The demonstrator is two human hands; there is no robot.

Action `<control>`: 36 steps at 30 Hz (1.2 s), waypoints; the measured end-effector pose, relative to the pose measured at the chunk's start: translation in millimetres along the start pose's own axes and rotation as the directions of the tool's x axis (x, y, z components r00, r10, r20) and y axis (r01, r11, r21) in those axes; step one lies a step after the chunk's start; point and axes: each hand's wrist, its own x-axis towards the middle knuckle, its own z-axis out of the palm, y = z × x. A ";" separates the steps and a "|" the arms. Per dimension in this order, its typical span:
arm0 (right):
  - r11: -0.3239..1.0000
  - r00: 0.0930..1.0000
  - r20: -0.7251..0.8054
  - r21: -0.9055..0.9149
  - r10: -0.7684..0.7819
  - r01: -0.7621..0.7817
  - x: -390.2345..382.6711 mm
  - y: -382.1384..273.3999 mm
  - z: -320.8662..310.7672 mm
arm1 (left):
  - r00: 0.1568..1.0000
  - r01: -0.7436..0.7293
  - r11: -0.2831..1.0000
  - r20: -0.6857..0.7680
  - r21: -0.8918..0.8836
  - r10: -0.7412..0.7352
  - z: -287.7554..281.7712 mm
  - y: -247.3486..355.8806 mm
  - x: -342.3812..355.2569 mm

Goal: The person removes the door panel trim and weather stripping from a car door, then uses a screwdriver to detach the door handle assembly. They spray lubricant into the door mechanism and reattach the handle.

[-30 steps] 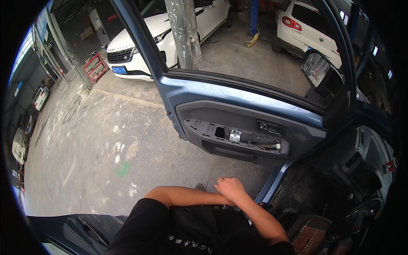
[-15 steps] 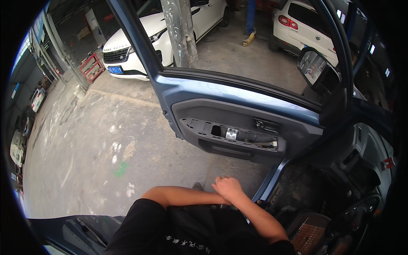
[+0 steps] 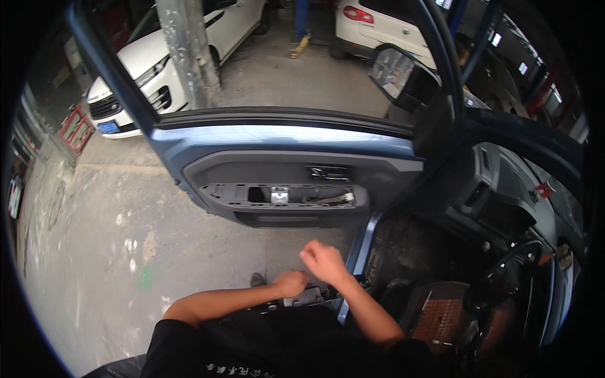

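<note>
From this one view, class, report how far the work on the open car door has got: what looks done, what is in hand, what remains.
Done: the armrest recess of the blue car door lies open, its trim piece off. In hand: the left hand grips a grey part at lap level; the right hand is a raised fist above it. Left: the recess is uncovered, with a bracket and wiring showing.

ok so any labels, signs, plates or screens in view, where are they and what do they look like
Number plate: front of the white car, upper left; small blue rectangle.
Sign frame: on the floor left of that car; red with pale panels.
Tag: on the dashboard, right; small, red and white.
No screens.
</note>
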 end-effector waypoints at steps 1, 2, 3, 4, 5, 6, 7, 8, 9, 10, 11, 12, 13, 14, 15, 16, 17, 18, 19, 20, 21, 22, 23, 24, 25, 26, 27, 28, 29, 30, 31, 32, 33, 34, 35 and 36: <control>0.998 0.997 -0.057 0.027 0.058 -0.057 0.8 12.2 -15.3 | 0.998 -0.026 0.997 -0.051 -0.069 0.023 1.9 -9.8 -2.6; 0.996 0.985 -0.143 0.011 0.093 -0.093 1.2 29.1 -34.2 | 0.988 -0.121 0.987 -0.106 -0.109 0.109 1.9 -17.8 -5.1; 0.993 0.967 -0.225 0.006 0.117 -0.118 1.0 50.7 -53.9 | 0.987 -0.142 0.976 -0.105 -0.163 0.126 -0.5 -23.7 -7.5; 0.974 0.929 -0.298 0.113 0.220 -0.195 -4.6 85.2 -72.7 | 0.983 -0.175 0.960 -0.098 -0.218 0.157 -2.1 -25.0 -6.9; 0.940 0.876 -0.356 0.224 0.325 -0.257 -12.5 116.8 -91.8 | 0.978 -0.204 0.940 -0.092 -0.274 0.185 -2.4 -27.5 -6.9; 0.888 0.827 -0.362 0.335 0.430 -0.316 -19.4 131.0 -113.0 | 0.976 -0.216 0.905 -0.089 -0.367 0.197 0.7 -35.5 -4.9; 0.819 0.768 -0.354 0.443 0.533 -0.364 -25.5 142.0 -130.2 | 0.979 -0.202 0.899 -0.081 -0.390 0.185 4.4 -43.7 -2.0; 0.791 0.774 -0.313 0.494 0.550 -0.361 -35.7 153.8 -141.1 | 0.982 -0.186 0.863 -0.075 -0.469 0.171 4.0 -47.4 -3.3; 0.760 0.780 -0.274 0.543 0.563 -0.358 -44.4 161.5 -146.7 | 0.985 -0.168 0.821 -0.069 -0.545 0.156 3.1 -51.5 -4.7; 0.662 0.788 -0.154 0.650 0.596 -0.373 -54.8 161.2 -149.2 | 0.987 -0.161 0.828 -0.091 -0.538 0.133 1.6 -58.7 -2.8; 0.581 0.811 -0.034 0.716 0.583 -0.387 -66.0 164.4 -141.2 | 0.989 -0.142 0.831 -0.107 -0.537 0.100 5.5 -67.8 -4.4; 0.530 0.865 0.043 0.775 0.499 -0.344 -72.5 165.3 -132.9 | 0.990 -0.124 0.834 -0.124 -0.538 0.067 10.7 -75.2 -5.6; 0.453 0.902 0.130 0.830 0.412 -0.327 -81.8 158.0 -117.0 | 0.994 -0.085 0.795 -0.101 -0.601 0.030 14.9 -75.5 -14.9; 0.421 0.929 0.175 0.853 0.325 -0.308 -87.6 153.2 -106.1 | 0.996 -0.059 0.756 -0.086 -0.652 0.003 3.3 -71.9 -15.9; 0.385 0.949 0.214 0.875 0.232 -0.292 -94.0 149.0 -96.3 | 0.997 -0.031 0.714 -0.070 -0.700 -0.026 -1.6 -69.0 -15.2; 0.322 0.956 0.212 0.908 0.203 -0.269 -93.9 146.6 -85.7 | 0.996 -0.030 0.709 -0.080 -0.705 -0.037 -4.0 -69.8 -16.4; 0.276 0.961 0.189 0.930 0.204 -0.241 -90.6 139.0 -81.2 | 0.995 -0.029 0.703 -0.090 -0.710 -0.050 -4.7 -70.4 -18.5; 0.291 0.943 0.160 0.924 0.292 -0.247 -90.1 145.1 -71.7 | 0.993 -0.029 0.697 -0.100 -0.716 -0.063 -4.5 -70.8 -21.1; 0.311 0.919 0.121 0.917 0.376 -0.249 -87.3 147.7 -64.5 | 0.992 -0.037 0.684 -0.111 -0.728 -0.064 -5.3 -69.9 -20.9; 0.283 0.917 0.108 0.931 0.384 -0.229 -86.0 148.0 -56.6 | 0.990 -0.046 0.671 -0.121 -0.740 -0.066 -4.8 -68.5 -20.4; 0.255 0.915 0.096 0.944 0.393 -0.208 -84.1 146.9 -46.5 | 0.989 -0.055 0.656 -0.132 -0.752 -0.068 -4.3 -67.4 -20.8; 0.233 0.914 0.078 0.955 0.399 -0.183 -79.5 145.4 -40.8 | 0.988 -0.059 0.692 -0.141 -0.719 -0.063 -9.0 -62.5 -22.3; 0.227 0.896 0.077 0.955 0.438 -0.193 -76.8 147.1 -35.3 | 0.989 -0.048 0.690 -0.131 -0.722 -0.067 -10.9 -61.5 -21.6; 0.221 0.876 0.076 0.954 0.477 -0.203 -74.6 149.8 -29.6 | 0.990 -0.037 0.689 -0.120 -0.724 -0.072 -12.2 -61.0 -20.9; 0.216 0.859 0.077 0.953 0.507 -0.213 -68.0 147.3 -25.7 | 0.990 -0.029 0.686 -0.117 -0.727 -0.081 -15.9 -60.9 -21.0; 0.218 0.848 0.056 0.956 0.528 -0.199 -64.9 141.6 -24.7 | 0.989 0.016 0.622 -0.079 -0.783 -0.125 -19.3 -59.8 -20.7; 0.214 0.840 0.052 0.957 0.540 -0.198 -64.7 141.0 -24.2 | 0.986 0.060 0.552 -0.037 -0.832 -0.164 -22.7 -57.8 -19.8; 0.211 0.834 0.045 0.959 0.549 -0.191 -64.0 139.5 -24.2 | 0.980 0.099 0.481 0.002 -0.871 -0.198 -29.6 -56.3 -18.1; 0.207 0.828 0.038 0.961 0.559 -0.184 -63.5 137.5 -23.9 | 0.971 0.123 0.410 0.024 -0.904 -0.238 -36.6 -58.9 -15.6; 0.214 0.819 0.032 0.959 0.573 -0.187 -63.3 134.9 -23.5 | 0.960 0.145 0.337 0.050 -0.930 -0.275 -44.0 -63.2 -12.3; 0.199 0.809 0.029 0.964 0.587 -0.179 -63.0 134.3 -24.1 | 0.949 0.160 0.259 0.076 -0.952 -0.305 -52.4 -62.4 -7.9; 0.183 0.798 0.026 0.968 0.602 -0.170 -63.8 134.1 -24.3 | 0.949 0.148 0.236 0.071 -0.960 -0.306 -62.4 -57.8 -5.9; 0.167 0.785 0.023 0.973 0.619 -0.160 -64.7 134.5 -24.5 | 0.958 0.143 0.258 0.069 -0.956 -0.277 -69.9 -57.2 1.3; 0.149 0.779 0.010 0.980 0.627 -0.133 -65.0 134.4 -24.0 | 0.966 0.138 0.280 0.067 -0.950 -0.249 -77.3 -58.4 8.2; 0.148 0.771 0.006 0.980 0.636 -0.130 -66.7 135.6 -25.0 | 0.973 0.135 0.303 0.069 -0.943 -0.218 -88.8 -52.8 14.2; 0.147 0.762 0.002 0.981 0.647 -0.127 -69.5 138.1 -27.3 | 0.971 0.121 0.422 0.020 -0.899 -0.236 -97.4 -41.2 25.1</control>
